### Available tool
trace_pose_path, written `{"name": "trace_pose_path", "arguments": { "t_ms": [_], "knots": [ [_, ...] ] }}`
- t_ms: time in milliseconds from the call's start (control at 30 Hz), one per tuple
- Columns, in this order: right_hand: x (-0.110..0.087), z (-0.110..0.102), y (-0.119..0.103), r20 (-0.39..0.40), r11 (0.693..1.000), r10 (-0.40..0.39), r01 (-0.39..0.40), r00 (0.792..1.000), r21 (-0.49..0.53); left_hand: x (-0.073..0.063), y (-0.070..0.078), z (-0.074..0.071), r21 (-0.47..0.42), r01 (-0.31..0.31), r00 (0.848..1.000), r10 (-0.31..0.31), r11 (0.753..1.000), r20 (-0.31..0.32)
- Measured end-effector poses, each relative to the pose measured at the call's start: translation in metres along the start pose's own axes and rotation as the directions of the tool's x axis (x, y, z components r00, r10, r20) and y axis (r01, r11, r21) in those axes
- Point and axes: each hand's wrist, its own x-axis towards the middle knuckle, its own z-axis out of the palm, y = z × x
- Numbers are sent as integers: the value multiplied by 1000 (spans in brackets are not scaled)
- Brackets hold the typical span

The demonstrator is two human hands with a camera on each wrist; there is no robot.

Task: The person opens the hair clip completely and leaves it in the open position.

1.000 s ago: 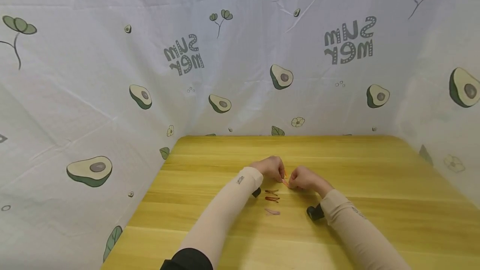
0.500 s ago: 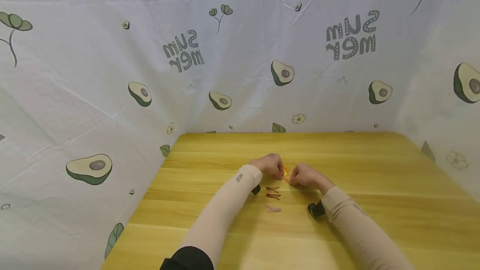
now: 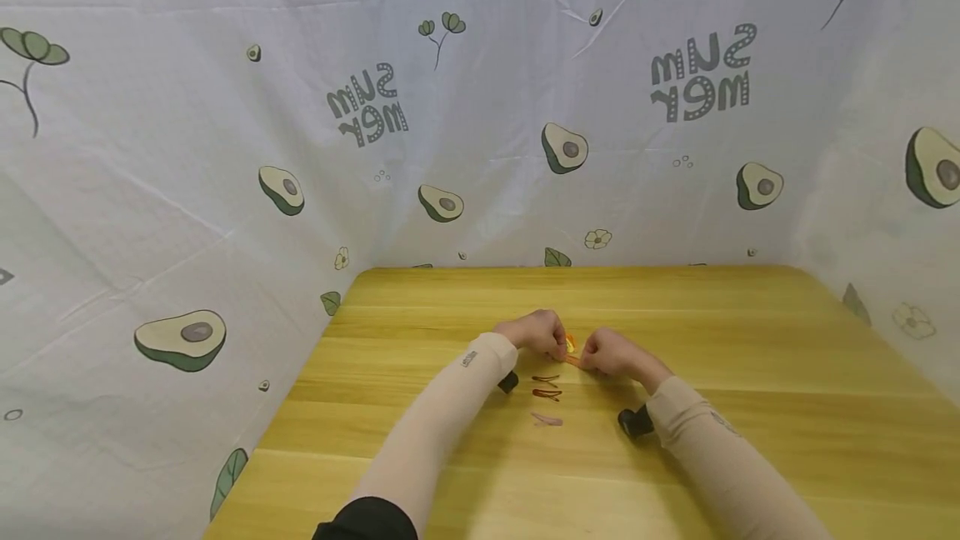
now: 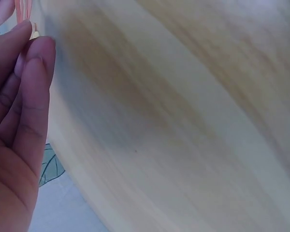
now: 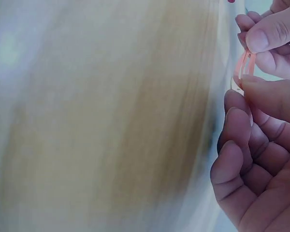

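Both hands meet over the middle of the wooden table (image 3: pixel 750 340) and hold one small orange hair clip (image 3: pixel 572 348) between them. My left hand (image 3: pixel 558 346) pinches its left end and my right hand (image 3: pixel 588 357) pinches its right end. In the right wrist view the clip (image 5: pixel 245 67) stands thin and pale orange between the fingertips of both hands, with my right hand (image 5: pixel 246 89) curled below it. The left wrist view shows my left hand (image 4: pixel 24 43) at the frame's left edge, with the clip (image 4: pixel 23 9) at the top corner.
Three more clips lie in a column just before the hands: two dark red ones (image 3: pixel 545 377) (image 3: pixel 547 394) and a pale pink one (image 3: pixel 547 419). A white avocado-print cloth (image 3: pixel 450 148) walls the table at the back and both sides.
The hands stay together at the same spot. The orange clip has turned slightly between the fingers and shows more of its face now.
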Motion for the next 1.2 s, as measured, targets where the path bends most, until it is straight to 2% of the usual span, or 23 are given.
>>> {"name": "trace_pose_path", "arguments": {
  "t_ms": [200,400,767,1000,1200],
  "knots": [
    [-1,-2,-3,-30,999,-40,40,999,-6,-9,2,-4,14,-55,998,55,998,-15],
    [-7,-2,-8,-49,996,-87,86,995,-21,-18,4,-5,5,-75,997,75,997,-16],
    [-15,-7,-12,-63,989,-150,151,987,2,-24,4,-5,-121,-95,995,93,988,-21],
    [-16,-8,-13,-47,980,-195,193,980,-41,-30,10,-5,-147,-109,994,110,983,-4],
    [-21,-7,-12,-47,965,-257,253,965,-74,-35,13,-2,-156,-136,990,139,978,10]
  ]
}}
